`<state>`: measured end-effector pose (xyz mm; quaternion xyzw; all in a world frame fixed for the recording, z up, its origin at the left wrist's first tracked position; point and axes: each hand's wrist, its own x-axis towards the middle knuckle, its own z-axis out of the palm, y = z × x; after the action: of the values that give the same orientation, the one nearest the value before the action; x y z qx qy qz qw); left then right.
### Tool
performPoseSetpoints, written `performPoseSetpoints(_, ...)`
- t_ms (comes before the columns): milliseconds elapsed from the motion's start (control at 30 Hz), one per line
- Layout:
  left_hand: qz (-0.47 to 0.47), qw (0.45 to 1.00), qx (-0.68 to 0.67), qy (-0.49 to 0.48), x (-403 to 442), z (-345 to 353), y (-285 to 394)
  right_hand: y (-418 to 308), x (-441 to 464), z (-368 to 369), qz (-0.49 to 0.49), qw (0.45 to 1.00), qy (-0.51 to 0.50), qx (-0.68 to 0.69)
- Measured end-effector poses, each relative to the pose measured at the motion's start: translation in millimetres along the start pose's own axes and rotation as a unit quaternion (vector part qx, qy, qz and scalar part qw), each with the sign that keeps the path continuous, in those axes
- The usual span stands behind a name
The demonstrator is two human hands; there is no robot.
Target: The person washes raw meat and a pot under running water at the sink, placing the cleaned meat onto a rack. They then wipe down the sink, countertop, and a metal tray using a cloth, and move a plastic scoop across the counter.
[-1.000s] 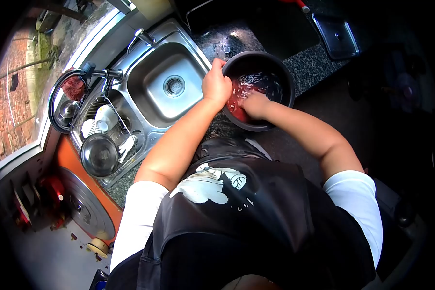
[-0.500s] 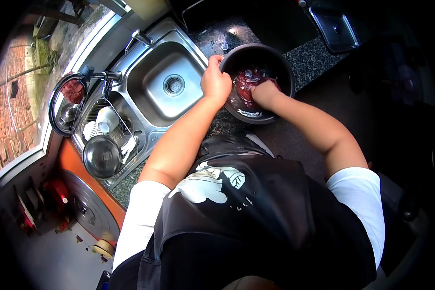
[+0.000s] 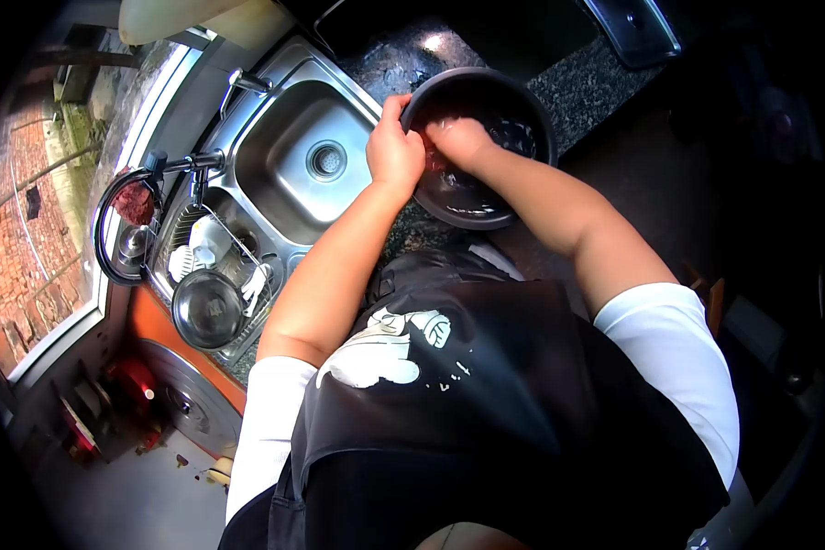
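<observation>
My left hand (image 3: 396, 151) is closed on the left rim of a dark round basin (image 3: 547, 137) and holds it at the edge of the counter. Inside the basin, near its left wall, is my right hand (image 3: 458, 142); its fingers are blurred and partly hidden. Dark reddish wet contents (image 3: 438, 176) show below that hand, with shiny water around them. Whether the right fingers grip any of this is not visible.
Left of the basin is a steel sink (image 3: 280, 151) with a tap (image 3: 247, 82). A dish rack (image 3: 238, 247) holds white dishes and a dark round lid or pan (image 3: 208, 309). A dark tray (image 3: 634, 32) lies at the upper right on the granite counter (image 3: 573, 87).
My right hand has moved up and left inside the basin, toward my left hand. The dark red mass beside it shows less clearly now. My left hand keeps its hold on the rim.
</observation>
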<state>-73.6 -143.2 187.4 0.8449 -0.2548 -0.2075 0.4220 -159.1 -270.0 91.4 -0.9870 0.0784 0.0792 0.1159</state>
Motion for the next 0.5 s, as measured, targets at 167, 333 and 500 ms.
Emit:
performPoseSetpoints(167, -0.008, 0.999, -0.033, 0.005, 1.3, 0.8, -1.3, 17.8, -4.6, -18.7, 0.106, 0.978, -0.139, -0.118)
performPoseSetpoints(333, 0.003, 0.998, -0.05, 0.04, -1.6, 8.4, -4.5, -4.9, -22.1, -37.2, 0.148, 0.921, -0.324, -0.161)
performPoseSetpoints(500, -0.008, 1.0, -0.003, 0.028, -0.8, 4.1, 3.6, -24.3, -57.3, -55.9, -0.011, 0.974, -0.146, -0.172)
